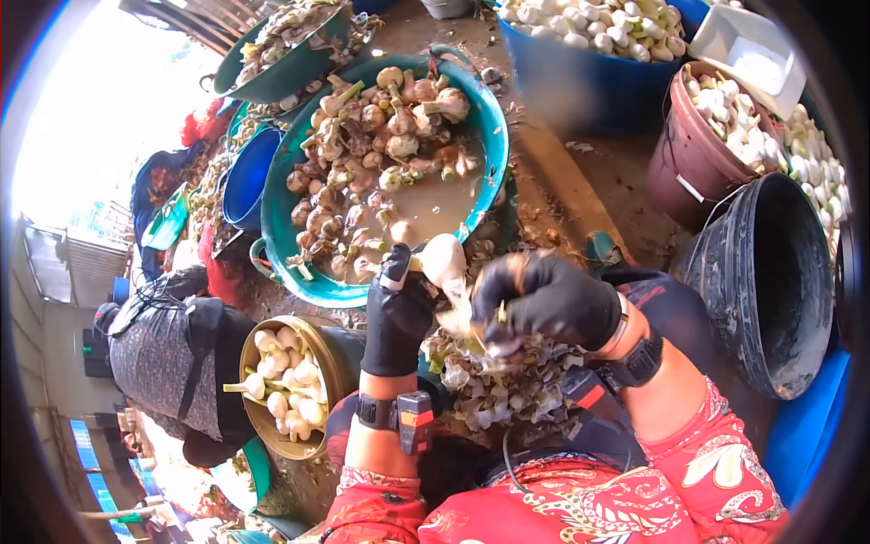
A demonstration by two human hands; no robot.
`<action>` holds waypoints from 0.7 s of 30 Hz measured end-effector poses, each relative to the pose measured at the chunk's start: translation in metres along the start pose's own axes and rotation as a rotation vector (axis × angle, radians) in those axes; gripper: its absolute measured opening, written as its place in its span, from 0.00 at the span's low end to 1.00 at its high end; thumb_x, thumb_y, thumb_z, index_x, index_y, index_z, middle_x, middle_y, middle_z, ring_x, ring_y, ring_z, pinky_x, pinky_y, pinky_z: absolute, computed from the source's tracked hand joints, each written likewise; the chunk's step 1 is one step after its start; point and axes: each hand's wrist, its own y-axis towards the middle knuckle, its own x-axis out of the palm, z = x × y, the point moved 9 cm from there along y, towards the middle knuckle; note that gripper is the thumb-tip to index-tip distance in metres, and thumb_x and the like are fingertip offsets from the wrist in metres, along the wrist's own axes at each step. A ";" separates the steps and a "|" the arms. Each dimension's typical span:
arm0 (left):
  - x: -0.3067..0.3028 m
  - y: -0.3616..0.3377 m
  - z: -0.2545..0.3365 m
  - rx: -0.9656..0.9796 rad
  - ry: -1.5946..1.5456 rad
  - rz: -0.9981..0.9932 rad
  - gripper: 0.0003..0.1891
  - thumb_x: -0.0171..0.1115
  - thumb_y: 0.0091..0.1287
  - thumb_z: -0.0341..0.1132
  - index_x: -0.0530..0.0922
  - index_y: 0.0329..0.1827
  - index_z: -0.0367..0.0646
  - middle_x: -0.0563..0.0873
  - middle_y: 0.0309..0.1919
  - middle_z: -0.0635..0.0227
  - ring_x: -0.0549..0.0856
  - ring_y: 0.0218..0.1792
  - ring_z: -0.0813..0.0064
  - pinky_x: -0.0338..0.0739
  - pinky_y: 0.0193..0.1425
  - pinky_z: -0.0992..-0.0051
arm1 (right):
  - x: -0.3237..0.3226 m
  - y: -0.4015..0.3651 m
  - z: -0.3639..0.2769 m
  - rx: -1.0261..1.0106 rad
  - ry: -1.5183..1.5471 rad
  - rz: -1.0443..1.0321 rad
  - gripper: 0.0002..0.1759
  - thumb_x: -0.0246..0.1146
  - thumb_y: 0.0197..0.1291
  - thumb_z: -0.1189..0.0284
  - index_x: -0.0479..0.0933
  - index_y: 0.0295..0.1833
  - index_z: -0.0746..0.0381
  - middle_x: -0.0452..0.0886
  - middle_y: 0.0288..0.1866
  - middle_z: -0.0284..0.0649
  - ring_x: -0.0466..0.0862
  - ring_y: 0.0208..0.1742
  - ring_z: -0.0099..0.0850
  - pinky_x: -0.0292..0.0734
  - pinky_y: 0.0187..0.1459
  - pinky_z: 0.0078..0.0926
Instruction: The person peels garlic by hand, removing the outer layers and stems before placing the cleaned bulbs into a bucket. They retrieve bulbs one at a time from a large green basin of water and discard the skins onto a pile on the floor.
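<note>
A pale garlic bulb (443,260) is held by its stem in my left hand (399,304), which wears a black glove and is closed. My right hand (548,304), gloved too, is closed just to the right of the bulb, its fingers smeared by motion. Loose whitish garlic skin (458,313) hangs between the bulb and the right fingers. Whatever the right fingers grip is too blurred to name. Beneath both hands lies a heap of garlic peelings (503,385). Beyond them, unpeeled brownish garlic bulbs (372,136) sit in murky water in a green tub (494,145).
A tan bucket (249,354) of white garlic stands left of my left arm. Rightward are a black bucket (707,263), a maroon bucket (671,177) of garlic and a blue tub (544,82) heaped with bulbs. A person (172,354) bends at the left.
</note>
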 end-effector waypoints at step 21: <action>-0.023 0.002 0.140 0.524 1.492 0.050 0.11 0.59 0.63 0.34 0.83 0.40 0.36 0.87 0.29 0.61 0.85 0.33 0.72 0.77 0.40 0.73 | -0.036 0.023 0.011 -0.177 -1.216 0.443 0.06 0.61 0.47 0.72 0.77 0.31 0.62 0.79 0.26 0.47 0.80 0.29 0.42 0.73 0.34 0.36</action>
